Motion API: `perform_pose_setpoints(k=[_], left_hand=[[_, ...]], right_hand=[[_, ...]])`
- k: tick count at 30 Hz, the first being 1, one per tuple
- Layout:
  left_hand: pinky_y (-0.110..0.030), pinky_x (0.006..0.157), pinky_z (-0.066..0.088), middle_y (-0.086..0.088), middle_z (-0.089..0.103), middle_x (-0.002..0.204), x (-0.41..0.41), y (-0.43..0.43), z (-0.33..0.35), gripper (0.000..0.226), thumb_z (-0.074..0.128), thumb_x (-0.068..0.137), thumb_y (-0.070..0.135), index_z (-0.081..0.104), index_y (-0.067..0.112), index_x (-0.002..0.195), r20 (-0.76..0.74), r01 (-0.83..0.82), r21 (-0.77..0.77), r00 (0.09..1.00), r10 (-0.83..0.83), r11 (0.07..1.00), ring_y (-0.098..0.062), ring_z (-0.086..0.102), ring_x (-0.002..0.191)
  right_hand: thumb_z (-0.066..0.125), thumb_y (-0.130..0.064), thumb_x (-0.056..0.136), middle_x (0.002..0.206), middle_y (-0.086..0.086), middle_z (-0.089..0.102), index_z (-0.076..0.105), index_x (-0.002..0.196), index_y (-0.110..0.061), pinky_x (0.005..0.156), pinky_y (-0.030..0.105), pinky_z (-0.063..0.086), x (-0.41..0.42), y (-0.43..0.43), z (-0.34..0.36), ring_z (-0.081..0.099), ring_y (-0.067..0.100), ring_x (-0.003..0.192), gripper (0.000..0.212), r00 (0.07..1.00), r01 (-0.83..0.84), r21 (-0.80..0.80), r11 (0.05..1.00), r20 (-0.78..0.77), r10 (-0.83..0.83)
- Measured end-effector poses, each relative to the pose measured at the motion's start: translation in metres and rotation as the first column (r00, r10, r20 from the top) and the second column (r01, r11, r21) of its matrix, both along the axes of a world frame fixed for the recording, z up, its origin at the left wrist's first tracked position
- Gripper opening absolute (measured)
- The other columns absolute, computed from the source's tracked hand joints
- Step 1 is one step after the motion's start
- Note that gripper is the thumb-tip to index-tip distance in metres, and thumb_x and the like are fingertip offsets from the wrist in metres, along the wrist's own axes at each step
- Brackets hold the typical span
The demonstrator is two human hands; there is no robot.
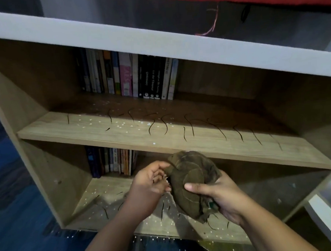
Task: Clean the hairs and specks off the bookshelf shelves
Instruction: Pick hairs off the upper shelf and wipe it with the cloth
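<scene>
Gripping a bunched brown cloth (pixel 191 176) from below, the right hand (pixel 225 199) is curling its fingers under the bundle and pressing its thumb across the front. The left hand (pixel 150 182) is pinching the cloth's left edge, with its fingers bent inward and its thumb touching the fabric near the top. Both hands are holding the cloth in the air in front of the bookshelf (pixel 14 99), just below the front edge of the middle shelf (pixel 103 134) and above the bottom shelf (pixel 88 203). Dark curved hairs (pixel 191 127) are lying in a loose row along the middle shelf, and white specks (pixel 120 125) are lying scattered among them (mostly toward its left half). More hairs and specks are lying on the bottom shelf around the hands. Books (pixel 126 75) are standing upright at the back of both shelves.
</scene>
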State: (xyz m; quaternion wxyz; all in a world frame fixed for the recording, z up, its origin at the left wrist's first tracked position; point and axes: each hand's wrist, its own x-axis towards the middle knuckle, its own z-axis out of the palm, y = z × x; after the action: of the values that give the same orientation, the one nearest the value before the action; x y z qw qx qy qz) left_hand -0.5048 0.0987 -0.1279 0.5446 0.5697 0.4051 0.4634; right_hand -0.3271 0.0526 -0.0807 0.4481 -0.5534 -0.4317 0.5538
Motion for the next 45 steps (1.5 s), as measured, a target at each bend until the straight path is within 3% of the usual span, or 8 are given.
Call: perform_pose_setpoints(k=[5, 9, 15, 19, 26, 35, 41, 45], left_hand=[[-0.021, 0.069, 0.054, 0.0, 0.07, 0.093, -0.022, 0.021, 0.03, 0.044, 0.049, 0.087, -0.02, 0.069, 0.018, 0.095, -0.091, -0.035, 0.173, 0.995, 0.052, 0.984, -0.006, 0.065, 0.073], [-0.03, 0.079, 0.055, 0.016, 0.065, 0.102, -0.063, 0.062, 0.061, 0.036, 0.054, 0.092, -0.003, 0.067, 0.03, 0.099, -0.178, -0.154, 0.373, 0.956, 0.234, 0.915, -0.007, 0.063, 0.094], [-0.033, 0.083, 0.041, 0.005, 0.049, 0.1, -0.098, 0.141, 0.075, 0.018, 0.058, 0.091, 0.011, 0.059, 0.022, 0.106, -0.465, -0.214, 0.671, 0.623, 0.629, 0.709, -0.02, 0.045, 0.105], [-0.043, 0.087, 0.041, -0.001, 0.047, 0.104, -0.097, 0.158, 0.066, 0.017, 0.055, 0.093, 0.017, 0.056, 0.018, 0.11, -0.58, -0.112, 0.677, 0.528, 0.621, 0.727, -0.024, 0.042, 0.103], [-0.039, 0.083, 0.03, 0.002, 0.042, 0.109, -0.1, 0.16, 0.065, 0.036, 0.047, 0.083, 0.024, 0.055, 0.021, 0.118, -0.68, -0.039, 0.627, 0.461, 0.571, 0.778, -0.017, 0.033, 0.1], [-0.044, 0.097, 0.03, -0.015, 0.051, 0.125, -0.093, 0.16, 0.064, 0.044, 0.042, 0.087, 0.032, 0.055, 0.013, 0.125, -0.731, -0.088, 0.586, 0.372, 0.572, 0.805, -0.034, 0.041, 0.113], [-0.035, 0.089, 0.029, 0.003, 0.04, 0.112, -0.095, 0.163, 0.058, 0.027, 0.05, 0.096, 0.009, 0.053, 0.017, 0.121, -0.626, -0.092, 0.672, 0.458, 0.631, 0.735, -0.01, 0.026, 0.1], [-0.032, 0.087, 0.028, 0.006, 0.035, 0.106, -0.098, 0.16, 0.058, 0.022, 0.049, 0.096, 0.007, 0.051, 0.015, 0.116, -0.57, -0.082, 0.708, 0.52, 0.636, 0.702, -0.015, 0.028, 0.098]], right_hand=[[0.08, -0.016, 0.068, 0.104, 0.0, 0.067, 0.058, 0.112, -0.024, 0.063, 0.031, 0.057, -0.008, 0.013, 0.029, 0.066, 0.019, 0.093, 0.05, 0.951, 0.309, 0.115, 0.944, -0.016, -0.309], [0.066, -0.022, 0.088, 0.115, -0.008, 0.058, 0.048, 0.13, -0.033, 0.076, 0.037, 0.051, 0.016, 0.056, 0.057, 0.056, 0.016, 0.102, 0.047, 0.83, 0.554, 0.265, 0.789, -0.094, -0.55], [0.043, -0.014, 0.1, 0.115, 0.003, 0.06, 0.052, 0.131, -0.018, 0.09, 0.03, 0.046, 0.08, 0.15, 0.073, 0.059, 0.02, 0.109, 0.032, 0.693, 0.704, 0.398, 0.588, -0.207, -0.69], [0.046, -0.003, 0.096, 0.133, 0.023, 0.053, 0.046, 0.136, -0.001, 0.104, 0.042, 0.038, 0.119, 0.239, 0.054, 0.048, 0.039, 0.125, 0.04, 0.523, 0.543, 0.568, 0.618, 0.348, -0.778], [0.036, -0.028, 0.103, 0.154, 0.016, 0.03, 0.031, 0.149, -0.013, 0.117, 0.04, 0.017, 0.119, 0.358, 0.033, 0.029, 0.033, 0.14, 0.048, 0.568, 0.155, 0.311, 0.938, 0.749, -0.342], [0.042, -0.039, 0.1, 0.148, 0.013, 0.04, 0.036, 0.146, -0.018, 0.106, 0.035, 0.03, 0.066, 0.327, 0.035, 0.037, 0.031, 0.135, 0.05, 0.669, -0.13, 0.259, 0.957, 0.736, -0.108], [0.044, -0.022, 0.102, 0.122, 0.012, 0.06, 0.054, 0.13, -0.01, 0.062, 0.005, 0.036, 0.004, 0.282, 0.045, 0.053, 0.015, 0.107, 0.032, 0.764, -0.266, 0.327, 0.907, 0.645, -0.008], [0.046, -0.03, 0.1, 0.112, 0.0, 0.059, 0.055, 0.126, -0.019, 0.068, 0.01, 0.037, -0.02, 0.24, 0.054, 0.055, 0.015, 0.105, 0.029, 0.803, -0.236, 0.28, 0.931, 0.596, 0.024]])
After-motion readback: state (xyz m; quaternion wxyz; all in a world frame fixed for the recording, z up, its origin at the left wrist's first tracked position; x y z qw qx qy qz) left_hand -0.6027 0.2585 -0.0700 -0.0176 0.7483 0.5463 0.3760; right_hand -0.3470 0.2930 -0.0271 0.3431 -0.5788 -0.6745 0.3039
